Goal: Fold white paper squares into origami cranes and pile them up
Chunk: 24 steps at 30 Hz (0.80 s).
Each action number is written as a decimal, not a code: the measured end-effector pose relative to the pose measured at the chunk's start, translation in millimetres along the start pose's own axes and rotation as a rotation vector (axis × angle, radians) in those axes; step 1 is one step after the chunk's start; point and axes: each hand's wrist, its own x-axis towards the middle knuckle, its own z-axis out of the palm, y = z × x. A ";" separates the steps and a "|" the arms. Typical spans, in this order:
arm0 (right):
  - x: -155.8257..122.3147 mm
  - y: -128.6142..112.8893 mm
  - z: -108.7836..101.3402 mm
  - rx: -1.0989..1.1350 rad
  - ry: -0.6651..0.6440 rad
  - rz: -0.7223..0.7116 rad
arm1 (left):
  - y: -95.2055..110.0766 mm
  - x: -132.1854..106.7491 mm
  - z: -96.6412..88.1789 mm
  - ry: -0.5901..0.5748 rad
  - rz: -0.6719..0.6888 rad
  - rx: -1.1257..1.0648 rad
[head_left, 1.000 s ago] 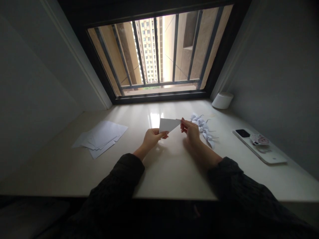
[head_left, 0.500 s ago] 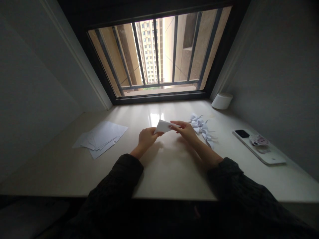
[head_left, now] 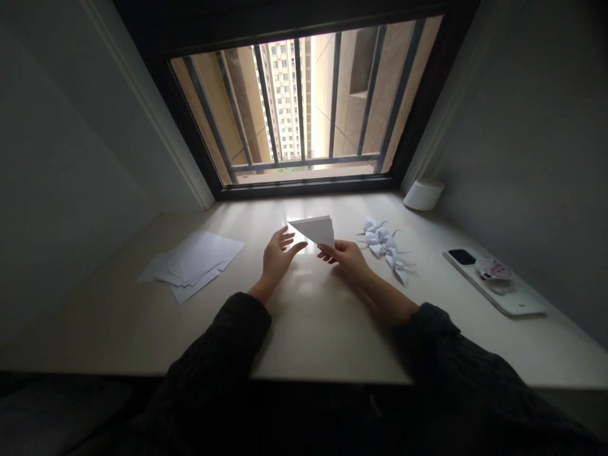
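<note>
A folded sheet of white paper point(head_left: 317, 228), triangular in outline, is held up over the white ledge. My right hand point(head_left: 349, 256) pinches its lower right corner between thumb and fingers. Close to the paper's left point, my left hand point(head_left: 281, 253) has its thumb and fingers spread apart, with nothing gripped between them. Whether a left fingertip brushes the paper's tip is hard to see. To the right of my right hand lies a cluster of several folded paper cranes point(head_left: 380, 240).
Loose white sheets point(head_left: 199, 256) lie in an untidy stack at left. A phone point(head_left: 494, 282) with a cartoon grip rests at right. A white cylindrical object point(head_left: 424, 194) stands in the back right corner. Behind the ledge point(head_left: 327, 342) is a barred window point(head_left: 304, 107).
My left hand has let go of the paper and opened. The paper has turned, its point now towards the left, while my right hand has shifted its hold to the lower right corner.
</note>
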 end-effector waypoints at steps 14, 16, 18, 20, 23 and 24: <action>-3.3 2.3 9.6 0.047 -0.064 0.002 | 0.7 -8.6 15.5 -0.167 -0.222 -0.199; -4.0 1.2 10.1 0.043 -0.070 -0.003 | 0.1 -8.2 16.2 -0.127 -0.255 -0.234; -5.4 -0.4 10.8 0.037 -0.085 -0.002 | -0.6 -7.2 16.2 -0.079 -0.274 -0.270; -6.9 -1.9 11.6 0.029 -0.096 0.000 | -0.5 -5.5 14.9 -0.034 -0.276 -0.308; -8.5 -2.8 12.4 0.023 -0.099 -0.002 | 1.2 -1.5 10.0 0.030 -0.278 -0.353; -8.7 -2.6 12.6 0.022 -0.101 -0.003 | 1.9 0.2 7.8 0.056 -0.280 -0.363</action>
